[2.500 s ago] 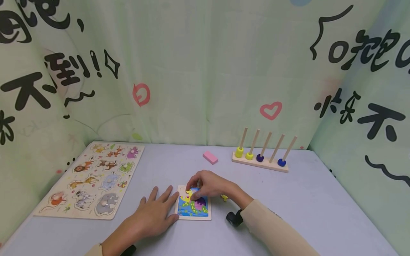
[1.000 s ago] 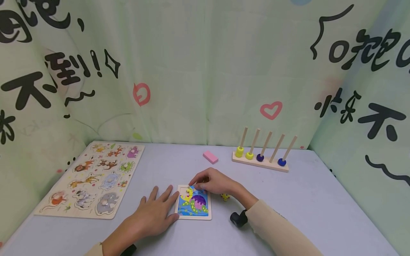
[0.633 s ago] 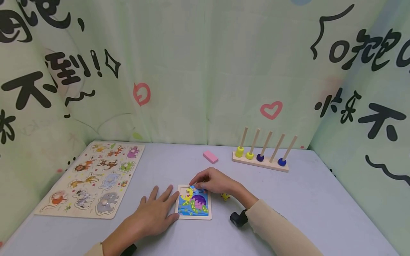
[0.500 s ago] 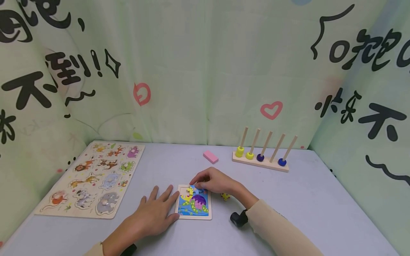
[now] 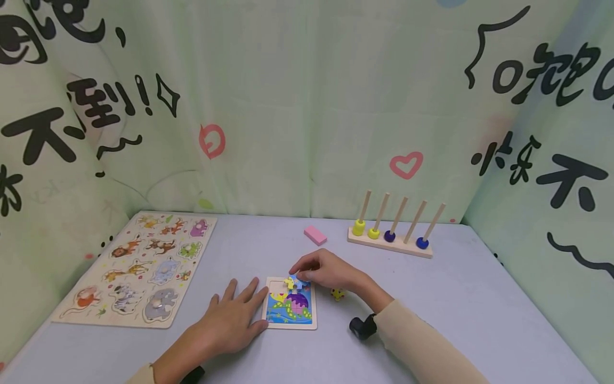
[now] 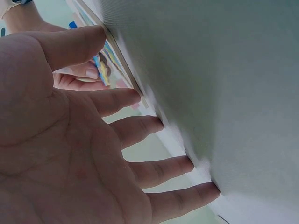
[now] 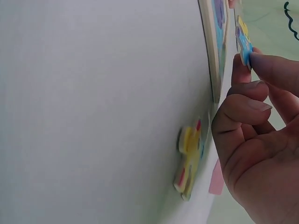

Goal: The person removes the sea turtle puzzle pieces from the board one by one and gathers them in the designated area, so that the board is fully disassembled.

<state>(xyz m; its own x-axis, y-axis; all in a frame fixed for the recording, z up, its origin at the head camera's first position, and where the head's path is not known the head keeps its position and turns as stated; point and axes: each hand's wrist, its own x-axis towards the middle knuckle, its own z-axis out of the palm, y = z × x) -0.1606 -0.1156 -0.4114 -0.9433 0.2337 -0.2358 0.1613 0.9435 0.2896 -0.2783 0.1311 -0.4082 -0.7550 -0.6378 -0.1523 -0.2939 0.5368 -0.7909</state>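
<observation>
A small jigsaw puzzle in a wooden tray [image 5: 291,327] lies in the head view's lower middle, a purple and green picture filling most of it. My left hand [image 5: 227,322] is spread flat on the table, its thumb and index finger touching the tray's left edge. Between thumb and fingers my right hand [image 5: 328,271] pinches a blue and yellow puzzle piece [image 7: 244,43], held above the tray's upper part. Bare wood shows at the tray's upper left. Another yellow puzzle piece [image 5: 337,294] lies on the table right of the tray.
A large wooden animal puzzle board [image 5: 158,288] lies at the left. Farther back are a pink block [image 5: 315,236] and a wooden peg stand [image 5: 390,245] with yellow and dark blue beads. Printed curtains [image 5: 307,106] close off the back and sides.
My right hand moved from the tray's middle to its top edge, then slightly right. The blue and yellow piece has come up out of the tray with it. The left hand stays put.
</observation>
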